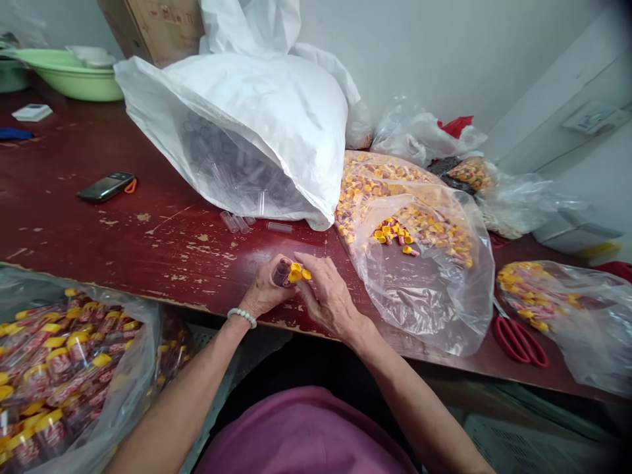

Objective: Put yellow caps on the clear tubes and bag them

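My left hand (264, 291), with a pale bead bracelet at the wrist, is closed round clear plastic tubes (281, 272) held above the table's front edge. How many tubes it holds I cannot tell. My right hand (332, 297) is beside it, thumb and fingers closing on yellow caps (296, 272) at the tubes' right. Some of these caps may belong to pieces in the left hand; the fingers hide their lower parts. Beyond my hands lie a few loose clear tubes (236, 222), before the mouth of a white sack (276, 92) of such tubes.
On the right, an open plastic bag (434, 322) holds many yellow-capped pieces. Red-handled scissors (518, 339) lie near another bag (582, 336). At lower left is a bag of capped tubes (64, 368). A phone-like device (106, 187) and green basin (74, 76) sit left.
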A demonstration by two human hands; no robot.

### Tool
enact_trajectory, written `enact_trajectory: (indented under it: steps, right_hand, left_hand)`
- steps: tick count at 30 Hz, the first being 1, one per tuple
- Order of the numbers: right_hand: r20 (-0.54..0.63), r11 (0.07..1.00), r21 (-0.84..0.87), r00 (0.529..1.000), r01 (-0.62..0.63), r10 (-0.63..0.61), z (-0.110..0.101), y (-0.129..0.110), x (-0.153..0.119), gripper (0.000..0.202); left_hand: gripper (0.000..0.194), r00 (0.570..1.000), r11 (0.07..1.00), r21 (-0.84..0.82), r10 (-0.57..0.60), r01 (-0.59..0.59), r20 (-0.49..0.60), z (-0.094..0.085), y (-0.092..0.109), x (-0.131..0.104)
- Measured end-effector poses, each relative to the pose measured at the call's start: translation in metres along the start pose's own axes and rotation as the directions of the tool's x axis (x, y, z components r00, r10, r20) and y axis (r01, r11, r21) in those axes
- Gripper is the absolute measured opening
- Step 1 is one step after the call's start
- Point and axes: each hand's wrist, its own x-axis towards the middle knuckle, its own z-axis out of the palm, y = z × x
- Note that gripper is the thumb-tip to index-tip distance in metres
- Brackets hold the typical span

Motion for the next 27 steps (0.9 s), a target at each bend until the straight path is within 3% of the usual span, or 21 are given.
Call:
enact_trajectory:
  steps: [3, 8, 11, 13, 16, 19, 21, 24, 27]
  right_hand:
    - [-0.051, 0.996, -0.025, 0.995, -0.089, 0.088, 0.003, 0.001, -0.004, 0.040]
    - [0.105, 0.983, -0.161, 0.988, -0.092, 0.110, 0.008, -0.005, -0.010, 0.043]
    - [-0.004, 0.985, -0.123, 0.993, -0.121, 0.121, -0.010, 0.005, -0.009, 0.040]
    - [-0.179, 0.951, -0.169, 0.957, -0.260, 0.230, -0.032, 0.030, -0.008, 0.033]
    - [-0.404, 0.787, -0.283, 0.812, -0.549, 0.421, -0.068, 0.091, -0.015, 0.029]
    - [-0.396, 0.610, -0.376, 0.716, -0.698, 0.575, -0.089, 0.157, -0.029, 0.028]
    - [-0.344, 0.575, -0.407, 0.702, -0.710, 0.623, -0.093, 0.189, -0.040, 0.029]
    - [-0.278, 0.548, -0.439, 0.687, -0.712, 0.671, -0.094, 0.212, -0.053, 0.029]
    - [-0.272, 0.512, -0.454, 0.660, -0.729, 0.700, -0.096, 0.216, -0.062, 0.032]
  left_hand:
    - [0.039, 1.000, 1.000, 0.023, -0.021, 0.021, -0.010, 0.000, 0.000, 0.000]
    - [0.033, 1.000, 0.997, 0.077, 0.004, -0.004, -0.004, -0.001, 0.002, 0.000]
    - [0.036, 1.000, 0.995, 0.095, -0.004, 0.006, -0.021, 0.000, -0.002, 0.000]
    - [0.038, 0.999, 0.993, 0.114, -0.007, 0.012, -0.049, 0.002, -0.005, 0.001]
    - [0.039, 0.998, 0.995, 0.096, -0.017, 0.023, -0.068, 0.004, -0.006, 0.002]
    - [0.039, 0.997, 0.999, 0.007, -0.048, 0.048, -0.062, 0.004, 0.000, 0.003]
    - [0.040, 0.995, 0.997, -0.040, -0.062, 0.059, -0.072, 0.003, 0.004, 0.003]
    - [0.038, 0.993, 0.996, -0.039, -0.079, 0.076, -0.088, 0.000, 0.008, 0.003]
    - [0.036, 0.990, 0.995, -0.004, -0.099, 0.099, -0.099, -0.003, 0.009, 0.003]
